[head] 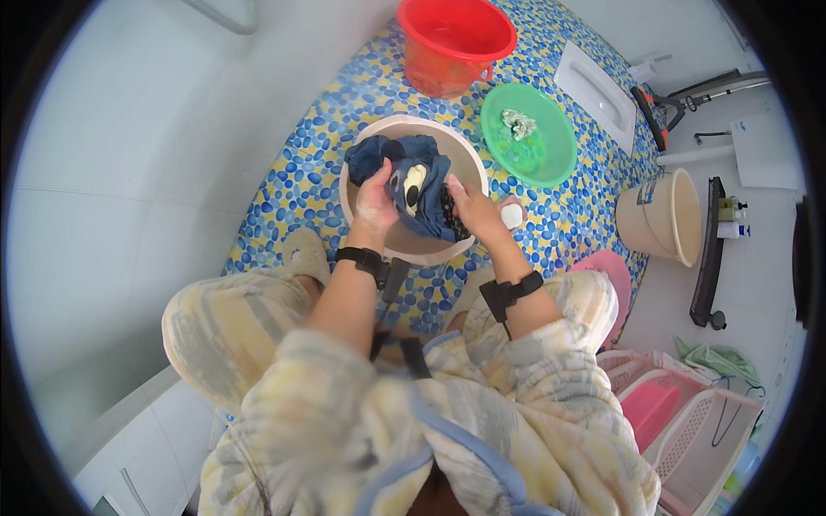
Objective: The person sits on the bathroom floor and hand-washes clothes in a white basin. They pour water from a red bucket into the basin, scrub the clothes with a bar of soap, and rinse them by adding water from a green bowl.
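Both hands hold a dark blue cloth garment [423, 164] with a cream and black cartoon patch above a pale plastic basin [479, 168]. My left hand [376, 205] grips its left side, the thumb lying on top of the cloth. On the right, my right hand [474, 209] is closed around a black patterned edge [457, 222] of the fabric. Whitish residue shows on the left wrist. Part of the garment sags into the basin, whose bottom is mostly hidden. A white bar of soap [512, 216] lies on a pink dish just right of the basin.
Beyond the basin stand a red bucket [445, 74] and a green basin [561, 155] holding a crumpled pale cloth [519, 124]. A squat toilet [597, 97] is set in the pebble-patterned floor. A beige bucket [652, 216] and a pink rack [684, 426] stand along the right wall.
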A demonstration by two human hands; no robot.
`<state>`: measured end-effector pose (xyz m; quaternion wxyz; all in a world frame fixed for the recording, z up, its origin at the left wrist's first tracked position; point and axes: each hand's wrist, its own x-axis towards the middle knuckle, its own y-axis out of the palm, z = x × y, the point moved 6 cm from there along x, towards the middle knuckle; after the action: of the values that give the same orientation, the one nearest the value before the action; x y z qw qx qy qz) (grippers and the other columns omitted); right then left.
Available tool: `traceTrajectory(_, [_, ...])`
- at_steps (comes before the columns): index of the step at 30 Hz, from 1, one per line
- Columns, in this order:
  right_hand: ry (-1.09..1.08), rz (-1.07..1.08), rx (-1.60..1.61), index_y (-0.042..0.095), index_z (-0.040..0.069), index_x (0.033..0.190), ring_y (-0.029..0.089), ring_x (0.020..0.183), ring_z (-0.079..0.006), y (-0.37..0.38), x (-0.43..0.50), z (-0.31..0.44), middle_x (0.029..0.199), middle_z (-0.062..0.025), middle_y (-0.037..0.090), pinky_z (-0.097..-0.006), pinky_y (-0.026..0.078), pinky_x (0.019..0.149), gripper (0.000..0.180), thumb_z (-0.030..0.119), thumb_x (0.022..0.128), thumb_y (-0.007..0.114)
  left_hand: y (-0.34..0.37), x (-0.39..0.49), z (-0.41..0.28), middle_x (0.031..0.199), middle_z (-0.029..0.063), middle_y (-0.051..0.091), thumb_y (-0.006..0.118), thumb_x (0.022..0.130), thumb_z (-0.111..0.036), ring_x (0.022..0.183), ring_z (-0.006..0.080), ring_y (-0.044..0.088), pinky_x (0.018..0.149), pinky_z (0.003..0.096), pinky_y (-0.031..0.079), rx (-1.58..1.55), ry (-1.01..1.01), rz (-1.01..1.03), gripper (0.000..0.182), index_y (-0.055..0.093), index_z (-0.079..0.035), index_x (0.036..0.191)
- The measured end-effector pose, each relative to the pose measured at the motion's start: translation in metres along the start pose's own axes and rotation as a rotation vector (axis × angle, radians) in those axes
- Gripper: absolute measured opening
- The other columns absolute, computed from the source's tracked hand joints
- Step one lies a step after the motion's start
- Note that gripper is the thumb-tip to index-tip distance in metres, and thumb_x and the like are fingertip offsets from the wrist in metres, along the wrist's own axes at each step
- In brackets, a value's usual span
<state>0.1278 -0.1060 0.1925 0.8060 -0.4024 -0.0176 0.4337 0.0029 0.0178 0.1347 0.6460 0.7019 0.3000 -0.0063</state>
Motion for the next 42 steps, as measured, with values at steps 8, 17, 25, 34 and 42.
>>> traceTrajectory(8, [-0.137,-0.070,0.514,0.060,-0.003,0.103,0.063,0.080,-0.0208,0.010,0.015,0.016,0.089,-0.0134,0.066,-0.0344,0.048,0.075,0.032,0.027,0.090,0.065,0.020,-0.004,-0.042,0.113,0.0068,0.065,0.062,0.094,-0.031,0.104,0.0193,0.062,0.091,0.0342,0.049,0.345,0.339,-0.134,0.038,0.057,-0.004,0.122])
traceTrajectory(17, [-0.016,0.059,1.460,0.050,0.005,0.125,0.061,0.106,-0.0192,-0.025,-0.001,0.041,0.117,-0.0070,0.061,-0.0338,0.050,0.093,0.029,0.014,0.097,0.052,0.023,-0.014,-0.047,0.104,0.0045,0.068,0.067,0.091,-0.021,0.093,0.0154,0.064,0.083,0.0301,0.049,0.317,0.396,-0.141,0.025,0.064,-0.005,0.110])
traceTrajectory(25, [-0.028,0.139,1.595,0.043,0.007,0.135,0.057,0.115,-0.0206,-0.018,0.002,0.042,0.125,-0.0062,0.056,-0.0370,0.046,0.099,0.040,0.016,0.097,0.052,0.033,-0.022,-0.026,0.130,0.0052,0.059,0.058,0.091,-0.054,0.118,0.0198,0.057,0.098,0.0369,0.046,0.267,-0.190,-0.038,0.062,0.051,-0.010,0.135])
traceTrajectory(34, [0.022,-0.179,0.464,0.055,0.000,0.105,0.062,0.087,-0.0161,-0.010,0.031,0.005,0.097,-0.0066,0.065,-0.0312,0.051,0.077,0.029,0.018,0.087,0.069,0.022,0.000,-0.024,0.107,0.0084,0.067,0.068,0.086,-0.013,0.094,0.0194,0.066,0.087,0.0318,0.052,0.479,0.020,0.054,0.033,0.063,0.001,0.116])
traceTrajectory(42, [-0.040,-0.211,0.047,0.066,0.004,0.103,0.067,0.089,-0.0276,0.039,0.052,-0.073,0.093,-0.0169,0.069,-0.0344,0.051,0.080,0.019,0.011,0.086,0.062,-0.025,0.000,-0.041,0.116,0.0103,0.065,0.075,0.084,-0.028,0.103,0.0230,0.064,0.090,0.0364,0.050,0.633,-0.002,-0.370,0.048,0.061,0.000,0.120])
